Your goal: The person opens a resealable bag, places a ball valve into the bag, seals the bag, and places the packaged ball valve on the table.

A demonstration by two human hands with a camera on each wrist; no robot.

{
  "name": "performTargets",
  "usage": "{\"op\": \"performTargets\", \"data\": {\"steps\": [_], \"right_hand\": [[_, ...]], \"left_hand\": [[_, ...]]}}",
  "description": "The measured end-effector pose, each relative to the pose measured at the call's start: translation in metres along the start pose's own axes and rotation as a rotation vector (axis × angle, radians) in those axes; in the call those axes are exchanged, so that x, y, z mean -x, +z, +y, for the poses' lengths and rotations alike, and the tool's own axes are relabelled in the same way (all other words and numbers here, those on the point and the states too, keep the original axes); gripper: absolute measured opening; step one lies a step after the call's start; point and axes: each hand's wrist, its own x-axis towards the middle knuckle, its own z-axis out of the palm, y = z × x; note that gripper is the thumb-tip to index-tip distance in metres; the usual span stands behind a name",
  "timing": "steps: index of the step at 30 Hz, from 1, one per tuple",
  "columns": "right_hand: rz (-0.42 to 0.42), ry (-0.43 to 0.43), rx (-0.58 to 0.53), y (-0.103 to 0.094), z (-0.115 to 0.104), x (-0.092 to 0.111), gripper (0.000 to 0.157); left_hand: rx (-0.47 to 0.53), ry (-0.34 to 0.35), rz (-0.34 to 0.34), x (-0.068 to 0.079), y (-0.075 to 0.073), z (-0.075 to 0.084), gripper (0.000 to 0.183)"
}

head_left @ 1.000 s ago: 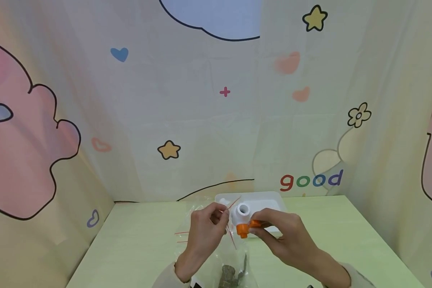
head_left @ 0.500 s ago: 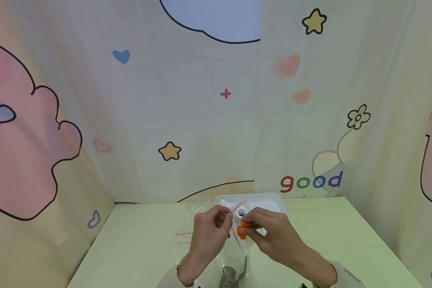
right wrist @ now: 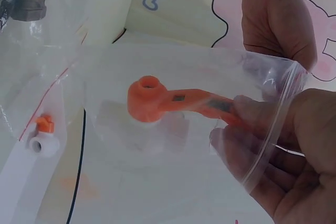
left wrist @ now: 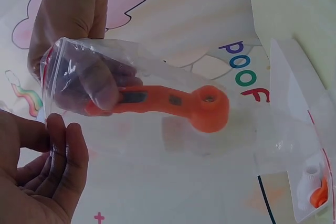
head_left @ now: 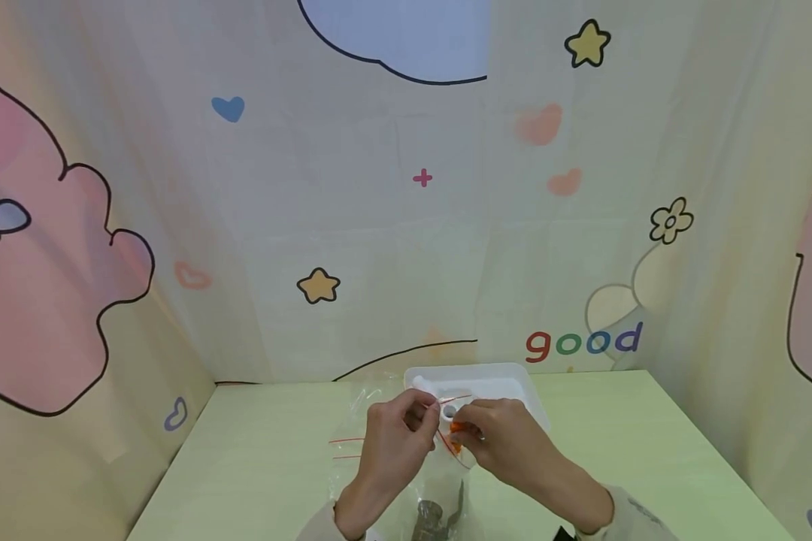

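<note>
My left hand (head_left: pixel 395 443) pinches the mouth of a clear zip bag (right wrist: pixel 199 66) with a red seal line. My right hand (head_left: pixel 514 443) reaches inside that bag, and its thumb and fingers grip an orange valve handle (left wrist: pixel 160 98). The handle's round, hollow end points away from the hand, and its flat lever carries dark slots. In the head view the right fingers cover most of the orange piece. Beyond the bag, a white pipe fitting with an orange lever (right wrist: pixel 44 142) lies in a white tray (head_left: pixel 507 379).
Below the hands, close to the body, sits a clear bag with a grey metal piece (head_left: pixel 431 518). Another clear bag with red lines (head_left: pixel 345 443) lies flat by the left hand. A printed curtain (head_left: pixel 392 248) stands behind the pale green table (head_left: pixel 257 466).
The right hand has moved left with the orange valve handle, from beside the bag to inside its mouth, close to the left hand. The left hand has shifted slightly right, still pinching the bag.
</note>
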Motion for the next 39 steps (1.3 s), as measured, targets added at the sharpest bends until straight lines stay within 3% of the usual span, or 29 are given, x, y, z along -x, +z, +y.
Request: {"op": "performTargets", "data": {"steps": [7, 12, 20, 30, 39], "right_hand": [[-0.092, 0.049, 0.141, 0.011, 0.003, 0.004, 0.02], [-0.152, 0.078, 0.135, 0.013, 0.002, 0.004, 0.017], [-0.197, 0.047, 0.105, 0.011, 0.003, 0.003, 0.02], [-0.116, 0.021, -0.051, -0.003, 0.012, 0.0, 0.018], [0.091, -0.01, -0.124, -0.022, 0.005, -0.002, 0.017]], "left_hand": [[0.023, -0.001, 0.004, 0.001, 0.002, 0.001, 0.009], [0.025, 0.001, 0.006, 0.001, 0.004, 0.0, 0.009], [0.029, 0.021, 0.017, 0.001, 0.007, -0.006, 0.01], [0.05, 0.029, 0.066, -0.002, 0.005, -0.006, 0.013], [0.062, 0.033, 0.135, -0.002, 0.002, -0.008, 0.011]]}}
